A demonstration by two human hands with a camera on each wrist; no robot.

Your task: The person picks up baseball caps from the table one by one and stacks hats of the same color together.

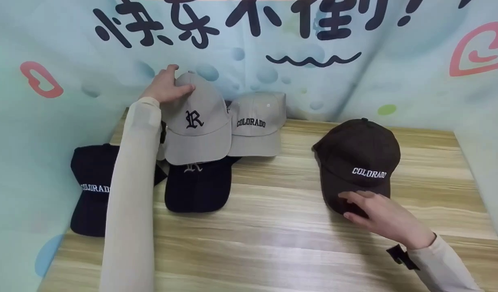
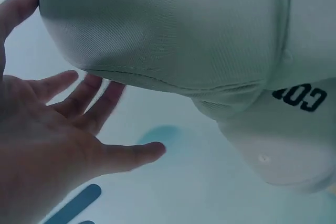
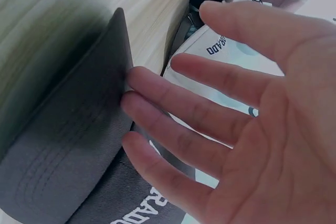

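Note:
A light grey cap with a dark letter R (image 1: 195,119) sits toward the back left. My left hand (image 1: 167,87) is at its crown with the thumb apart from the other fingers; in the left wrist view the fingers of that hand (image 2: 58,124) are spread, and some touch the cap's edge (image 2: 173,40). A dark brown cap (image 1: 364,154) lettered COLORADO rests on the right. My right hand (image 1: 380,215) is over its brim, and in the right wrist view its fingers (image 3: 184,114) extend loosely, with fingertips against or close to the brim (image 3: 68,135).
Beside the R cap stands a light grey COLORADO cap (image 1: 253,121). A dark cap with a letter R (image 1: 198,190) is partly under the R cap. Another dark COLORADO cap (image 1: 88,194) lies left, partly behind my left sleeve (image 1: 131,202). A printed cloth (image 1: 249,81) rises behind the wooden table (image 1: 265,235).

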